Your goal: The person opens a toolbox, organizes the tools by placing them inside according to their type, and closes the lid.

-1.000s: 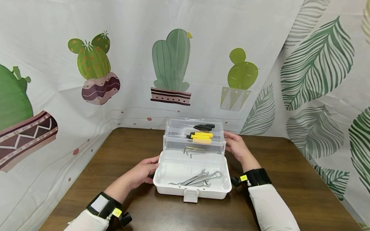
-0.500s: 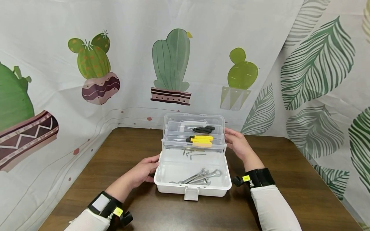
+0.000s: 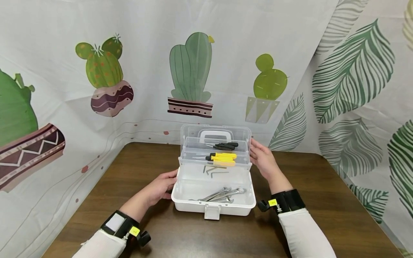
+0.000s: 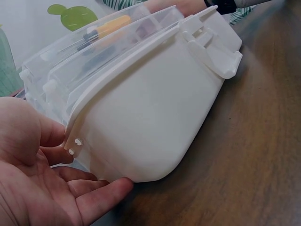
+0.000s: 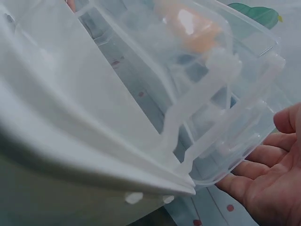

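A white toolbox [image 3: 185, 206] with a clear lid [image 3: 240, 133] stands opened on the table, its clear trays raised. My left hand [image 3: 161, 186] grips its rear left corner, fingers curled beneath and thumb at the rim in the left wrist view. My right hand [image 3: 266, 161] is at the lid's right side; in the right wrist view its fingers [image 5: 268, 155] reach behind the clear plastic. Black-handled screwdrivers [image 3: 226, 146] lie in the upper tray and yellow-handled screwdrivers [image 3: 224, 156] in the one below. Several hex keys [image 3: 219, 172] sit under these, and wrenches [image 3: 222, 195] lie in the base.
The brown wooden table [image 3: 322, 200] extends around the toolbox. Behind it hangs a white cloth [image 3: 145, 71] printed with cacti, with a leaf-printed cloth [image 3: 351, 89] on the right. The toolbox latch [image 3: 212, 212] sticks out in front.
The lid and trays have swung up more upright, so the lid handle now shows. The toolbox has shifted slightly away, and its wrenches have slid a little. My right hand stays at the lid.
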The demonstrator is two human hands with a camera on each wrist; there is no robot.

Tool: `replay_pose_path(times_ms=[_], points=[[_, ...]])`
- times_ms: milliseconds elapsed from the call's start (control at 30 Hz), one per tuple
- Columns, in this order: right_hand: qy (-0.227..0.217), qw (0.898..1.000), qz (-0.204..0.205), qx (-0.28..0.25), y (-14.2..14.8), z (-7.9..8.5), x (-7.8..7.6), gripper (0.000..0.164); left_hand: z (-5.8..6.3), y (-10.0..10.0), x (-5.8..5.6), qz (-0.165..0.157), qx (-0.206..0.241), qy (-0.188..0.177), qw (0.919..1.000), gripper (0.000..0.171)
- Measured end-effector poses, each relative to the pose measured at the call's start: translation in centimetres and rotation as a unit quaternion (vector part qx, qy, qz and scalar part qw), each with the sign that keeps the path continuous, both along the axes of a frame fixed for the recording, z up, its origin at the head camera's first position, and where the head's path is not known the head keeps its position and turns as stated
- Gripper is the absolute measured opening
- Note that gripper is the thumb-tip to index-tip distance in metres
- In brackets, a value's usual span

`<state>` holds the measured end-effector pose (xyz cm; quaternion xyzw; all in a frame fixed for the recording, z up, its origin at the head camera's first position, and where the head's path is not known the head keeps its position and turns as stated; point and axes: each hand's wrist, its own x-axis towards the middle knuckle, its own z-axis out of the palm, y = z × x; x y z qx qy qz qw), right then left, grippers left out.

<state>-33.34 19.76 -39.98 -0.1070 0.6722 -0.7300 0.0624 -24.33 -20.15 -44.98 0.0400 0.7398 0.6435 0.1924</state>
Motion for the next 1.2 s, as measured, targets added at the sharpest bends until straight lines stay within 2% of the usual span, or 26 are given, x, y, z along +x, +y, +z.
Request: replay_pose_path(times_ms=[267, 400, 567, 667, 833, 1000, 1133, 1200], points=[[0.040, 0.997, -0.018, -0.057, -0.5, 0.3, 0.6, 0.051, 0.0, 0.1, -0.4, 0.020, 0.011, -0.005, 0.9997, 0.057], [0.060, 0.995, -0.041, -0.072, -1.1, 0.1, 0.8, 0.049, 0.1, 0.0, -0.4, 0.022, 0.017, -0.001, 0.9996, 0.056], [0.046, 0.987, -0.100, -0.114, -1.9, 0.2, 1.4, 0.026, 0.0, -0.1, -0.6, 0.021, 0.019, 0.000, 0.9996, 0.055], [0.027, 0.984, -0.120, -0.128, -2.1, 0.6, 1.8, 0.019, -0.1, -0.2, -0.8, 0.025, 0.016, -0.005, 0.9995, 0.055], [0.009, 0.980, -0.120, -0.157, -2.2, 1.1, 2.6, 0.018, -0.1, -0.2, -1.2, 0.031, 0.009, -0.011, 0.9994, 0.056], [0.015, 0.979, -0.095, -0.177, -2.1, 1.3, 3.4, 0.014, 0.2, -0.3, -1.6, 0.027, 0.005, -0.007, 0.9996, 0.058], [0.019, 0.985, -0.086, -0.148, -2.0, 1.2, 4.1, 0.043, 0.3, -0.5, -1.9, 0.018, 0.013, -0.012, 0.9997, 0.056], [0.020, 0.988, -0.086, -0.123, -1.9, 1.0, 4.5, 0.054, 0.4, -0.5, -2.1, 0.009, 0.013, -0.013, 0.9998, 0.063]])
